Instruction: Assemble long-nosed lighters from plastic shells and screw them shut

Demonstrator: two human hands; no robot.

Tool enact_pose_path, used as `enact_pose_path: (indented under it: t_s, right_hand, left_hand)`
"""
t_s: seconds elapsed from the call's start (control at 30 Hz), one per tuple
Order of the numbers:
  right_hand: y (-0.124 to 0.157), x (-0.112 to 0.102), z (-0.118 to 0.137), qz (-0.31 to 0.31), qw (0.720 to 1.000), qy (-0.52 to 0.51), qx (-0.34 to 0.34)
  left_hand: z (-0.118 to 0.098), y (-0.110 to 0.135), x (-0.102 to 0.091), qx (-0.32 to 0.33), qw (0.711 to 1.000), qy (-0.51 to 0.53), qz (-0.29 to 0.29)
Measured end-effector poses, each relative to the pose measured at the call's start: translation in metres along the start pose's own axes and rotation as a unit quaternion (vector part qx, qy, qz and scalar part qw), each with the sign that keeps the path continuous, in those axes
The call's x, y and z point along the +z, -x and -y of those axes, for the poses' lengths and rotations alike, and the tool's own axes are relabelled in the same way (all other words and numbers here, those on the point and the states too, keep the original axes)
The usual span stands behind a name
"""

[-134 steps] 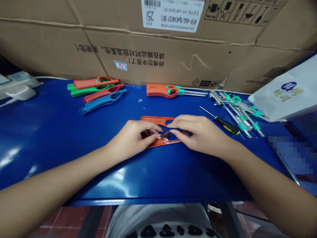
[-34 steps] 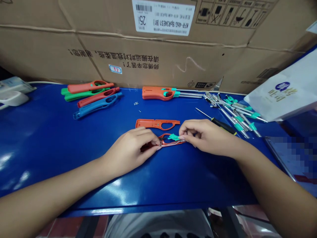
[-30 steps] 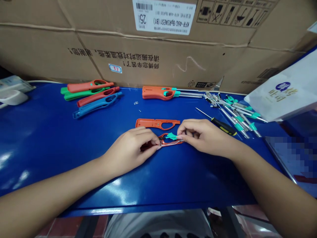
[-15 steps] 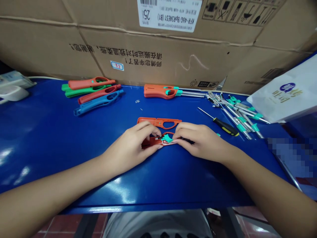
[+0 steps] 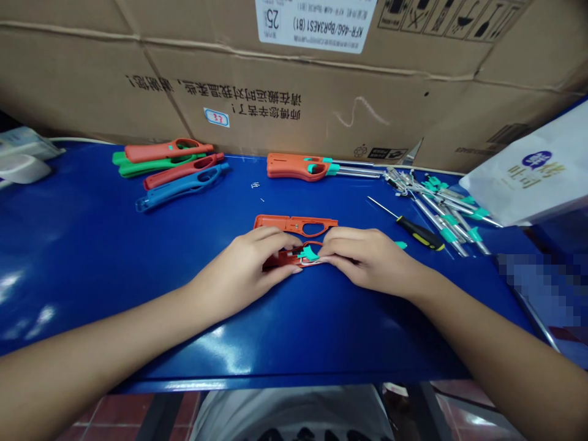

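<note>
My left hand (image 5: 252, 260) grips the left part of an orange lighter shell half (image 5: 272, 262), thumb along the near edge and fingers over the far one. At the shell's right end my right hand (image 5: 365, 260) is closed, its fingertips pinching beside a teal trigger (image 5: 309, 253) and a white wire that lie in the shell. Those fingers cover what they hold there, and I cannot tell whether it is the shell or the inner parts. Just beyond both hands lies a second orange shell half (image 5: 294, 224), its hollow side up.
Colourful lighter shells (image 5: 181, 184) lie at back left. Orange lighters with metal tubes (image 5: 296, 166) rest by a cardboard box (image 5: 239, 79). At right are a screwdriver (image 5: 418, 233), several lighter cores (image 5: 443, 211) and a white bag (image 5: 528, 171). Small screws (image 5: 255, 185) lie mid-table.
Both hands stay at the shell with only small finger movements. The left fingertips have shifted slightly over the inner parts. A teal piece shows more beyond my right hand.
</note>
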State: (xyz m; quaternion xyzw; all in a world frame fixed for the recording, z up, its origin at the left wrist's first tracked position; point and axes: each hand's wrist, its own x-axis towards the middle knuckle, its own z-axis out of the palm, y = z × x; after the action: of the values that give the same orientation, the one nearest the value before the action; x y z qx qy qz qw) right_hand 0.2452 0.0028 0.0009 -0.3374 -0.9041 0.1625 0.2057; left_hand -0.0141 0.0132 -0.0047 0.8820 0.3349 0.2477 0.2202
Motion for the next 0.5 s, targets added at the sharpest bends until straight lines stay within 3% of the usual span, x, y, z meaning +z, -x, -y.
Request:
enact_pose_path:
  t_s: [0.27,0.5]
  right_hand:
    - [0.002,0.002,0.006,-0.009,0.997,0.071,0.006]
    - [-0.001,0.000,0.011,0.003,0.999,0.038,0.022]
  left_hand:
    - [-0.002,-0.002,0.000,-0.001,1.000,0.007,0.004]
    - [-0.003,-0.002,0.000,-0.018,1.000,0.023,0.006]
